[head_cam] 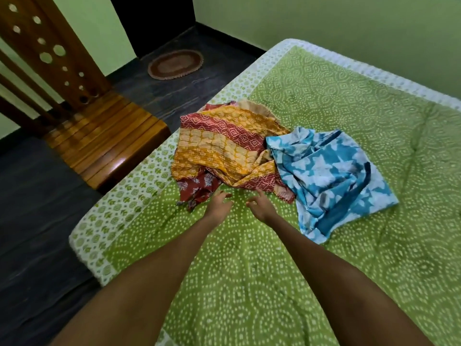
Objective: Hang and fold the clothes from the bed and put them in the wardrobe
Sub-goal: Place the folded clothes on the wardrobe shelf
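Two crumpled garments lie on the bed (pixel 311 283), which has a green dotted cover. An orange and red patterned garment (pixel 222 148) is on the left. A blue and white printed garment (pixel 331 181) lies to its right, touching it. Both my arms stretch forward over the bed. My left hand (pixel 219 204) hovers just short of the near edge of the orange garment, fingers loosely curled and holding nothing. My right hand (pixel 260 204) is beside it, fingers relaxed, its fingertips at the garment's near edge.
A wooden chair (pixel 99 136) with a slatted seat stands on the dark floor against the bed's left edge. A small oval mat (pixel 174 64) lies on the floor further back. Green walls close the room behind and to the right of the bed.
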Available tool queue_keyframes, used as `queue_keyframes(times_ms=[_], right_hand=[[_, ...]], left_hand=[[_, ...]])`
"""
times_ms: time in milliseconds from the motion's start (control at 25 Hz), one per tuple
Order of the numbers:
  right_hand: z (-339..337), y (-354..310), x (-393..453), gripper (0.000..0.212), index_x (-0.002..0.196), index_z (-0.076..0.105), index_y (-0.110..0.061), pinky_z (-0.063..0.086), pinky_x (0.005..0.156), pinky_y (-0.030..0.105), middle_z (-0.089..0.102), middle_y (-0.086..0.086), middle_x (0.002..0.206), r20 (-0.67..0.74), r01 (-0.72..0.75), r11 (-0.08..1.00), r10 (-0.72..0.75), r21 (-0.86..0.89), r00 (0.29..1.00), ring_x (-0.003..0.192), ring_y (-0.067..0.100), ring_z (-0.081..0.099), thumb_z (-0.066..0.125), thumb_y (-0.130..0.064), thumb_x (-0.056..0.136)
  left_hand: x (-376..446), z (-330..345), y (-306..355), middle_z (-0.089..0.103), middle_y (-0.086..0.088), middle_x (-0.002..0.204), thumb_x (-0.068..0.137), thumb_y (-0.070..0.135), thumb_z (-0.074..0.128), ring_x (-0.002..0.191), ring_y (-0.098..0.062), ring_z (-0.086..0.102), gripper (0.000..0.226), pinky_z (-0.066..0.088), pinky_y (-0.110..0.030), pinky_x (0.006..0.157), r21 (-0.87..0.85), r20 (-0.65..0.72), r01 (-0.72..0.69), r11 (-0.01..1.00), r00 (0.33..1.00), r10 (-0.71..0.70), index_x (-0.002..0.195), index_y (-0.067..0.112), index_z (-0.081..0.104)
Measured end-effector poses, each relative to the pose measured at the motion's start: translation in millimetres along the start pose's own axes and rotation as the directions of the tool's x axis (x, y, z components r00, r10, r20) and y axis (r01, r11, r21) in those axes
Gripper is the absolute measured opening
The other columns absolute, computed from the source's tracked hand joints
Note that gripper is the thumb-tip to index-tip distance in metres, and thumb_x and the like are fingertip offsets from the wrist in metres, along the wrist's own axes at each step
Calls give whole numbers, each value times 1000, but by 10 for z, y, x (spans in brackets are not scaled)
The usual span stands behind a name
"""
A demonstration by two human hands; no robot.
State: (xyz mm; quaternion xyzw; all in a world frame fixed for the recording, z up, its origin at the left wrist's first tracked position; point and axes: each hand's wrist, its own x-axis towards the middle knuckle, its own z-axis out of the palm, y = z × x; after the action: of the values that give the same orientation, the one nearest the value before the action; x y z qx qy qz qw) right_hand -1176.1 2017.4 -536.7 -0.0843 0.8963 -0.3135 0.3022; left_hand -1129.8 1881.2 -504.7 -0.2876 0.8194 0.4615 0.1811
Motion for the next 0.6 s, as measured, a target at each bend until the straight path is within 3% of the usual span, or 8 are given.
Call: queue_keyframes(times_ms=[80, 160, 240, 280, 360, 400, 480, 600], right_hand=[[72, 133, 442, 30, 115, 64, -13, 12, 115, 47, 1, 10, 158, 45, 93, 909, -82, -407, 996, 145, 32, 3, 47, -29, 96], [98, 192, 764, 31, 112, 64, -17, -5, 113, 53, -10, 9, 158, 105, 192, 665, -170, -721, 980, 144, 30, -15, 44, -33, 95], [146, 262, 1002, 40, 125, 57, -13, -11, 112, 53, -7, 12, 157, 159, 234, 541, -182, -808, 970, 144, 30, -16, 43, -34, 94], [190, 311, 1111, 44, 132, 49, -10, -8, 113, 52, 2, 14, 158, 161, 216, 575, -146, -789, 976, 145, 30, -8, 44, -33, 94], [249, 351, 1181, 36, 126, 50, -6, 22, 115, 44, 38, 18, 144, 79, 105, 857, -75, -504, 994, 136, 32, 30, 50, -22, 93], [265, 357, 1124, 23, 113, 55, -6, 42, 100, 31, 53, 17, 123, -15, 45, 963, -51, -265, 999, 115, 30, 50, 53, -13, 92], [235, 297, 881, 19, 88, 55, -10, 43, 56, 12, 54, 7, 83, -159, 27, 986, -1, 164, 987, 70, 15, 52, 52, 8, 85], [119, 334, 440, 35, 61, 39, -13, 29, 43, 19, 39, 2, 57, -74, 12, 864, 29, 504, 997, 48, 7, 37, 45, 18, 75]], left_hand=[[424, 104, -77, 14, -2, 157, 95, 15, 51, 131, -23, 40, 46, 43, -23, 88, 158, -9, -45, 986, 999, 47, 139, 7, 42], [727, 178, -148, 6, 0, 158, 92, 15, 54, 138, -23, 31, 50, 47, -36, 96, 306, 23, -89, 948, 996, 86, 139, 7, 41], [924, 236, -204, -2, 1, 159, 89, 13, 56, 144, -25, 16, 52, 43, -43, 103, 418, 54, -104, 902, 995, 89, 138, 8, 42], [981, 245, -213, -6, 0, 158, 88, 11, 57, 145, -25, 9, 51, 38, -45, 107, 457, 64, -115, 882, 993, 97, 137, 9, 43], [1051, 251, -200, -11, -2, 158, 88, 10, 57, 146, -25, -2, 50, 15, -46, 117, 566, 82, -143, 812, 990, 117, 136, 12, 44], [1069, 242, -189, -13, -4, 158, 88, 11, 57, 145, -24, -7, 51, 4, -45, 116, 627, 104, -175, 759, 984, 142, 136, 13, 43], [1080, 213, -184, -9, -6, 158, 86, 17, 61, 145, -24, -10, 61, -6, -43, 115, 739, 150, -252, 625, 966, 211, 141, 15, 33], [1061, 169, -177, 11, -7, 157, 89, 37, 59, 146, -23, 3, 75, -11, -46, 113, 851, 139, -265, 454, 946, 292, 147, 13, 17]])
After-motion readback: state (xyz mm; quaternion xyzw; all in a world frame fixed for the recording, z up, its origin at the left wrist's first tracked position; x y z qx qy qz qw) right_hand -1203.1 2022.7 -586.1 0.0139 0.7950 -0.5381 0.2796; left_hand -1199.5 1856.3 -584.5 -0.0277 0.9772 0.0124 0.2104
